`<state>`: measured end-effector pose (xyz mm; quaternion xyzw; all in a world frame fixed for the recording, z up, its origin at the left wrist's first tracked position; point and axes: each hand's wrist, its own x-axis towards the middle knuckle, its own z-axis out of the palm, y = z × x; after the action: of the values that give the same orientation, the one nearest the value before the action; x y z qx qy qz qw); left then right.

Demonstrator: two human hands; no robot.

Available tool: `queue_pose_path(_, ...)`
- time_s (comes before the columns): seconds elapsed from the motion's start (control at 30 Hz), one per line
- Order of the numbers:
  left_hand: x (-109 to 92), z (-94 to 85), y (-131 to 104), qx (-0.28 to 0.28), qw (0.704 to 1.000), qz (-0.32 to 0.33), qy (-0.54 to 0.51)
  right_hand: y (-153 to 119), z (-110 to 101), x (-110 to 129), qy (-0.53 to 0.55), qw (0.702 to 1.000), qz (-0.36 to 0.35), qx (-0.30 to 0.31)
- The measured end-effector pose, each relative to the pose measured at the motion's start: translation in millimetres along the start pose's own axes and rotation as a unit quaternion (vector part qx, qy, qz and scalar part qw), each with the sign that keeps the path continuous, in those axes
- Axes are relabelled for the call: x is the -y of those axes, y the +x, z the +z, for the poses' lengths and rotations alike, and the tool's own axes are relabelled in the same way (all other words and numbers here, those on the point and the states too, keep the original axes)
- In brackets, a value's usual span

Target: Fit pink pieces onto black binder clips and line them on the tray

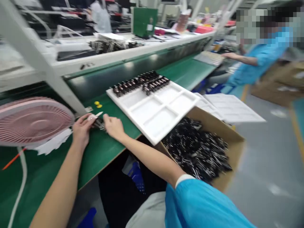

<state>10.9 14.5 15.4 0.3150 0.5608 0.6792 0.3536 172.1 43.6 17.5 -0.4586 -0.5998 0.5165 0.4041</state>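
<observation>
Over the green bench, my left hand [82,128] is closed, its fingertips at a small dark metallic part [99,124]. A slim white pointed piece [99,114] sticks out at those same fingertips. Curled against the right side of the metallic part, my right hand [114,126] is closed too; its fingertips are partly hidden. Two small yellow pieces [98,105] lie just beyond the hands. To the right, a white compartment tray [152,139] overhangs the bench edge, with rows of black and metal parts [140,83] along its far side.
A cardboard box [234,148] full of black and metal parts [197,148] stands below the tray. Left of me are a pink fan [35,122] and an orange stick [13,159]. White trays [234,107] lie beyond the box. A co-worker in blue [263,55] sits further along.
</observation>
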Motion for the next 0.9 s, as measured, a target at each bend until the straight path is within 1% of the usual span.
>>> queue_pose_path(0.07,-0.7,3.3,6.0,0.01,1.0,-0.019,-0.012,-38.3,-22.5,-2.7,0.042,0.991,0.04,0.123)
queue_pose_path(0.1,-1.3,5.1,7.0,0.02,0.999,-0.025,-0.013,-60.8,-39.4,-2.8,0.056,0.979,0.068,0.187)
queue_pose_path(0.13,-2.2,6.6,6.5,0.032,0.999,-0.03,-0.009,-84.0,-60.7,-1.8,0.063,0.961,0.102,0.249)
queue_pose_path(0.17,-3.3,8.0,4.8,0.044,0.998,-0.035,-0.001,-106.1,-86.1,0.1,0.07,0.939,0.146,0.305)
queue_pose_path(0.23,-5.8,10.6,-0.7,0.067,0.996,-0.048,0.018,-139.8,-148.1,4.9,0.088,0.88,0.256,0.39)
queue_pose_path(0.27,-7.0,12.0,-3.7,0.076,0.995,-0.056,0.026,-148.7,-182.8,5.9,0.1,0.852,0.311,0.408)
queue_pose_path(0.3,-8.0,13.5,-6.3,0.082,0.994,-0.063,0.031,-151.7,-218.5,4.7,0.099,0.841,0.337,0.411)
queue_pose_path(0.33,-8.8,15.1,-8.6,0.085,0.993,-0.068,0.035,-149.6,-254.2,0.4,0.08,0.854,0.337,0.389)
queue_pose_path(0.37,-9.4,16.8,-10.4,0.084,0.993,-0.069,0.037,-143.8,-288.9,-7.6,0.049,0.889,0.317,0.326)
queue_pose_path(0.4,-9.9,18.3,-11.8,0.08,0.994,-0.068,0.04,-135.8,-322.1,-19.3,0.001,0.93,0.293,0.22)
queue_pose_path(0.43,-10.2,19.7,-12.8,0.078,0.994,-0.065,0.044,-127.5,-353.3,-34.2,-0.075,0.955,0.275,0.085)
queue_pose_path(0.47,-10.4,20.8,-13.5,0.075,0.994,-0.063,0.046,-120.3,-382.1,-51.3,-0.179,0.949,0.254,-0.057)
queue_pose_path(0.5,-10.5,21.6,-14.0,0.073,0.994,-0.06,0.045,-115.2,-408.2,-69.5,-0.292,0.91,0.252,-0.154)
queue_pose_path(0.53,-10.5,22.1,-14.1,0.073,0.995,-0.06,0.042,-112.6,-431.3,-87.5,-0.394,0.857,0.266,-0.199)
queue_pose_path(0.57,-10.3,22.4,-14.0,0.071,0.995,-0.06,0.037,-112.5,-451.1,-104.2,-0.475,0.806,0.285,-0.207)
queue_pose_path(0.6,-10.0,22.5,-13.7,0.067,0.995,-0.06,0.032,-114.6,-467.5,-119.0,-0.539,0.76,0.31,-0.188)
queue_pose_path(0.63,-9.6,22.4,-13.3,0.059,0.996,-0.058,0.026,-118.5,-480.3,-131.3,-0.58,0.726,0.335,-0.158)
queue_pose_path(0.67,-9.1,22.2,-12.9,0.052,0.997,-0.057,0.023,-123.4,-489.7,-140.9,-0.602,0.704,0.354,-0.128)
queue_pose_path(0.7,-8.5,21.9,-12.6,0.047,0.997,-0.057,0.022,-128.9,-496.0,-148.0,-0.614,0.691,0.367,-0.105)
queue_pose_path(0.73,-7.9,21.4,-12.3,0.044,0.997,-0.055,0.022,-134.4,-499.8,-152.8,-0.617,0.686,0.375,-0.088)
queue_pose_path(0.8,-6.2,20.0,-12.1,0.048,0.997,-0.051,0.022,-143.9,-502.3,-156.3,-0.611,0.694,0.375,-0.068)
queue_pose_path(0.9,-2.6,17.1,-11.3,0.061,0.997,-0.044,-0.004,-152.4,-503.7,-150.8,-0.605,0.709,0.359,-0.05)
